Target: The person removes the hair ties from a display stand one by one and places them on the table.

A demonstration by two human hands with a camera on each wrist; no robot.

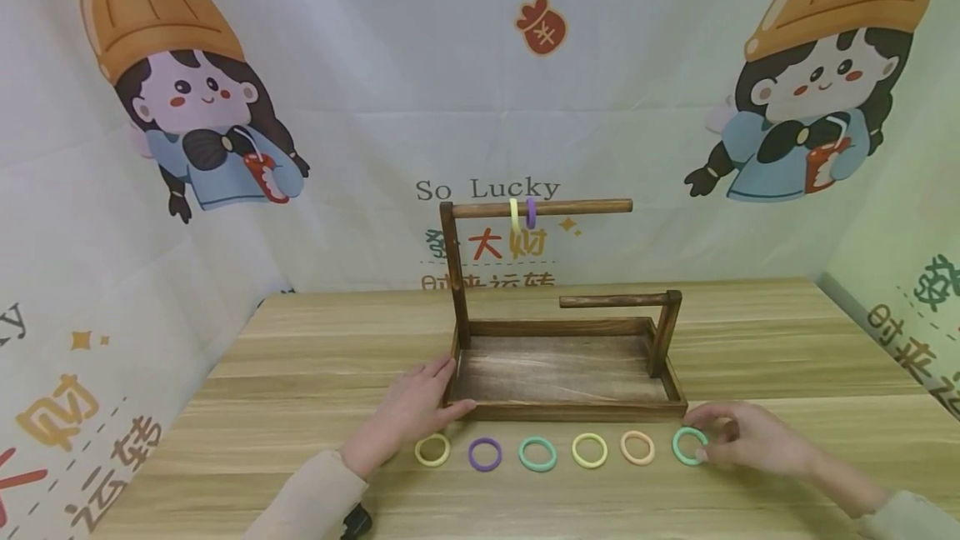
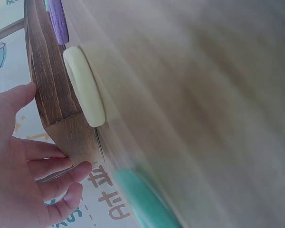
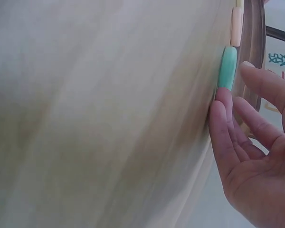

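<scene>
My left hand rests on the left end of a dark wooden tray stand, thumb along the front wall and fingers at the end wall. At the right, my right hand has its fingertips at the edge of a green ring lying flat; in the right wrist view the upper finger stands apart from it. The row continues leftward with an orange ring, a yellow ring, another green ring, a purple ring and a pale yellow ring.
One more green ring shows in the left wrist view, hidden in the head view by the left arm. On the stand's upper bar hang a yellow ring and a purple ring. The lower bar points left. A printed cloth hangs behind.
</scene>
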